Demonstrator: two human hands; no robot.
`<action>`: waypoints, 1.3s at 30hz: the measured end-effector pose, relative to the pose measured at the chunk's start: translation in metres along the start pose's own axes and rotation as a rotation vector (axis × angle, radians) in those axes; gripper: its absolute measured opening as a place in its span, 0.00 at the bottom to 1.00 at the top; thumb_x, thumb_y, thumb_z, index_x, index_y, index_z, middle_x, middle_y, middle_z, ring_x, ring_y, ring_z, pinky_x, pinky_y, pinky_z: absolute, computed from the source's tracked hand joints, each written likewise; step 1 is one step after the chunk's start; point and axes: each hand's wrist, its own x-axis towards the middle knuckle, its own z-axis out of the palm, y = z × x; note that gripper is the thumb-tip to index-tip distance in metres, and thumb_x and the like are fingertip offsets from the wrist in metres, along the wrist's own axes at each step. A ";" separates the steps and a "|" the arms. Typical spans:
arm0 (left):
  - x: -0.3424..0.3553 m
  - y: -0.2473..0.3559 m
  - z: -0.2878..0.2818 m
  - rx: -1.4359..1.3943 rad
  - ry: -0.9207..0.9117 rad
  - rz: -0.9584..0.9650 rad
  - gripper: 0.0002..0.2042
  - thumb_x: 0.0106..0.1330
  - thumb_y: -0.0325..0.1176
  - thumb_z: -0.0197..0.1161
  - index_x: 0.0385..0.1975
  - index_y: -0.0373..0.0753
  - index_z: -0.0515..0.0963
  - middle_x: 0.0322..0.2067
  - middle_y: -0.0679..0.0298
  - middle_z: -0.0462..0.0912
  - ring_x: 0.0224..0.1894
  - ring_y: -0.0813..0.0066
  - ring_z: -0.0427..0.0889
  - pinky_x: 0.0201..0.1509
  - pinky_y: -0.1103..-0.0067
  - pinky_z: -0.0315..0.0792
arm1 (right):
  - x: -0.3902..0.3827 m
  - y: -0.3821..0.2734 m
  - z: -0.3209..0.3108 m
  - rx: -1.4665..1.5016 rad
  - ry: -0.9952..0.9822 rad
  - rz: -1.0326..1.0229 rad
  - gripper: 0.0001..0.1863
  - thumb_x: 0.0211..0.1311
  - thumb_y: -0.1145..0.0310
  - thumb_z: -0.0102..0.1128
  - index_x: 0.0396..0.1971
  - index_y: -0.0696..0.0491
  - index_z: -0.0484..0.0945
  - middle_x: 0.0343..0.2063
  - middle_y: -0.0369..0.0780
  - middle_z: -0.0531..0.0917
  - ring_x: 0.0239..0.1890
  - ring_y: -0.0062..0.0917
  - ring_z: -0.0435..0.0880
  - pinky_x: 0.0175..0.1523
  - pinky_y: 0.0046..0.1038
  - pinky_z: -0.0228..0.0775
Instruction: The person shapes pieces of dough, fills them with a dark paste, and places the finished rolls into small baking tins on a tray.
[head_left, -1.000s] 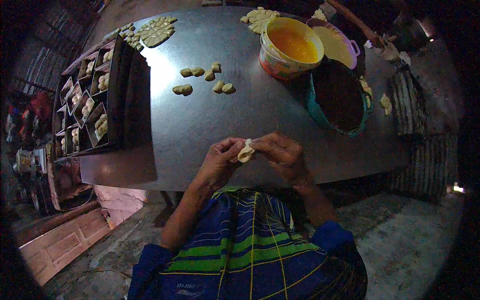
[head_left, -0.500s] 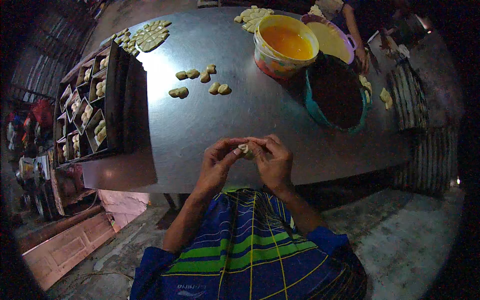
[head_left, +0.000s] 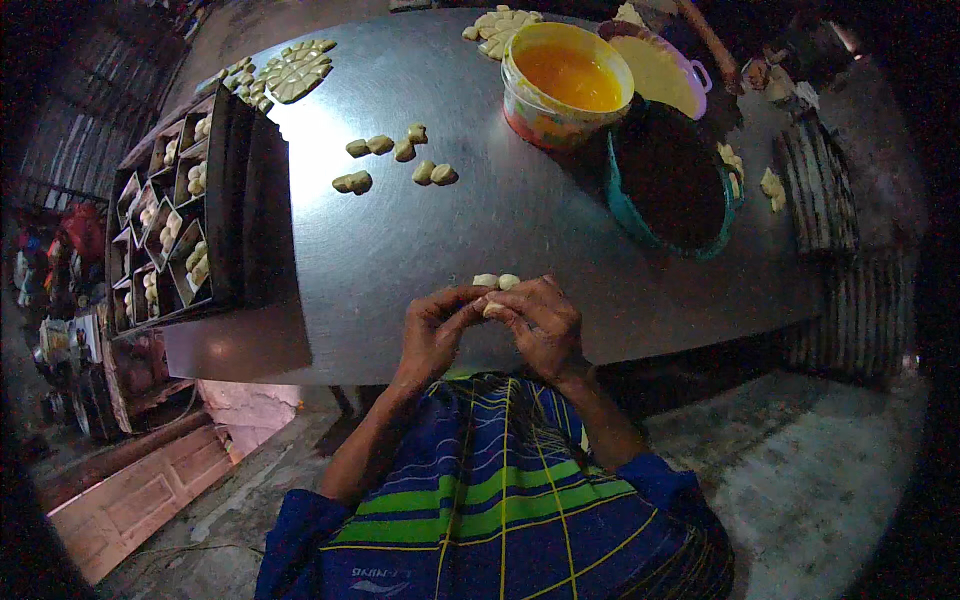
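Dough [head_left: 509, 283] is pinched by my left hand [head_left: 436, 325] and my right hand [head_left: 548, 325] together, above the near side of the shiny metal table [head_left: 400, 240]. Around is dim, with grey floor [head_left: 800, 460] and corrugated sheets [head_left: 860, 320].

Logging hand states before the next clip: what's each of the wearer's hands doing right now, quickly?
Left hand: closed, pinching pale dough between thumb and fingers.
Right hand: closed, pinching the dough from the other side.

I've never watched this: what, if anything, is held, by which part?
The left hand and right hand pinch pale dough by its near end; two rounded lobes show beyond.
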 end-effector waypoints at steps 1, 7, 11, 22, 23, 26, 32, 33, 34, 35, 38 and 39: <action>-0.001 0.000 0.000 0.007 -0.025 0.002 0.11 0.67 0.30 0.63 0.44 0.31 0.81 0.40 0.60 0.85 0.42 0.74 0.83 0.49 0.77 0.77 | 0.001 -0.004 -0.001 0.043 0.001 0.110 0.15 0.53 0.69 0.71 0.41 0.52 0.83 0.41 0.40 0.84 0.41 0.33 0.84 0.46 0.31 0.77; -0.009 -0.005 -0.003 0.108 -0.134 -0.073 0.09 0.66 0.31 0.64 0.41 0.32 0.81 0.38 0.61 0.85 0.42 0.75 0.82 0.49 0.77 0.76 | -0.020 0.015 0.001 0.131 -0.137 0.387 0.09 0.54 0.69 0.70 0.34 0.56 0.85 0.38 0.43 0.86 0.41 0.31 0.86 0.46 0.29 0.77; -0.014 -0.014 -0.001 0.200 -0.129 -0.131 0.08 0.64 0.28 0.65 0.40 0.32 0.80 0.37 0.61 0.85 0.41 0.75 0.82 0.49 0.77 0.75 | -0.041 0.028 0.005 0.173 -0.163 0.467 0.09 0.56 0.68 0.69 0.33 0.57 0.86 0.36 0.44 0.87 0.41 0.30 0.86 0.47 0.29 0.77; -0.010 -0.036 0.010 -0.253 -0.311 -0.083 0.25 0.60 0.13 0.58 0.56 0.41 0.62 0.42 0.60 0.79 0.48 0.72 0.79 0.54 0.75 0.74 | -0.049 0.041 -0.011 0.866 -0.117 0.881 0.10 0.54 0.75 0.70 0.36 0.59 0.81 0.35 0.38 0.84 0.40 0.19 0.82 0.50 0.24 0.74; -0.009 -0.036 0.009 -0.272 -0.347 -0.091 0.27 0.59 0.12 0.57 0.57 0.42 0.62 0.43 0.60 0.79 0.48 0.71 0.79 0.53 0.74 0.75 | -0.047 0.041 -0.013 0.857 -0.219 0.863 0.13 0.53 0.74 0.71 0.39 0.58 0.81 0.37 0.37 0.84 0.41 0.20 0.82 0.50 0.25 0.74; -0.006 -0.045 0.010 -0.432 -0.423 -0.086 0.30 0.57 0.12 0.58 0.59 0.43 0.62 0.44 0.59 0.78 0.49 0.69 0.79 0.53 0.72 0.76 | -0.044 0.049 -0.020 0.777 -0.458 0.806 0.19 0.51 0.72 0.72 0.44 0.56 0.80 0.42 0.36 0.84 0.44 0.22 0.82 0.50 0.28 0.75; 0.007 -0.047 -0.021 -0.392 0.007 0.039 0.30 0.55 0.20 0.60 0.60 0.39 0.61 0.48 0.56 0.79 0.52 0.67 0.77 0.58 0.73 0.71 | -0.038 0.070 -0.005 0.106 -0.354 0.403 0.12 0.54 0.75 0.68 0.40 0.57 0.81 0.38 0.36 0.84 0.41 0.24 0.82 0.49 0.27 0.75; 0.008 -0.039 -0.030 -0.335 0.110 0.023 0.28 0.56 0.23 0.61 0.59 0.38 0.63 0.47 0.56 0.78 0.52 0.67 0.77 0.59 0.72 0.71 | -0.041 0.083 0.004 -0.095 -0.274 0.219 0.13 0.53 0.75 0.69 0.40 0.56 0.81 0.38 0.36 0.84 0.41 0.27 0.82 0.49 0.29 0.75; 0.006 -0.040 -0.046 -0.344 0.179 0.027 0.26 0.57 0.24 0.61 0.58 0.38 0.65 0.47 0.56 0.79 0.52 0.66 0.77 0.59 0.72 0.71 | -0.043 0.096 0.016 -0.290 -0.198 0.026 0.13 0.53 0.74 0.69 0.40 0.55 0.81 0.37 0.37 0.84 0.41 0.30 0.82 0.48 0.31 0.75; 0.005 -0.043 -0.061 -0.359 0.241 0.027 0.25 0.58 0.25 0.61 0.57 0.37 0.66 0.47 0.56 0.79 0.52 0.66 0.78 0.59 0.71 0.71 | -0.044 0.107 0.024 -0.371 -0.170 -0.113 0.14 0.51 0.73 0.69 0.40 0.52 0.81 0.38 0.38 0.82 0.43 0.37 0.80 0.48 0.35 0.75; -0.003 -0.052 -0.099 -0.354 0.407 0.041 0.21 0.60 0.26 0.61 0.54 0.36 0.69 0.45 0.57 0.79 0.50 0.67 0.78 0.58 0.72 0.72 | -0.057 0.141 0.043 -0.505 -0.133 -0.239 0.16 0.52 0.71 0.69 0.43 0.50 0.81 0.42 0.36 0.81 0.42 0.34 0.81 0.49 0.34 0.75; -0.007 -0.055 -0.112 -0.344 0.458 0.049 0.19 0.61 0.26 0.61 0.53 0.36 0.70 0.44 0.57 0.79 0.50 0.67 0.79 0.58 0.72 0.72 | -0.060 0.143 0.042 -0.467 -0.153 -0.212 0.18 0.54 0.69 0.67 0.47 0.50 0.79 0.45 0.38 0.79 0.45 0.36 0.80 0.51 0.35 0.75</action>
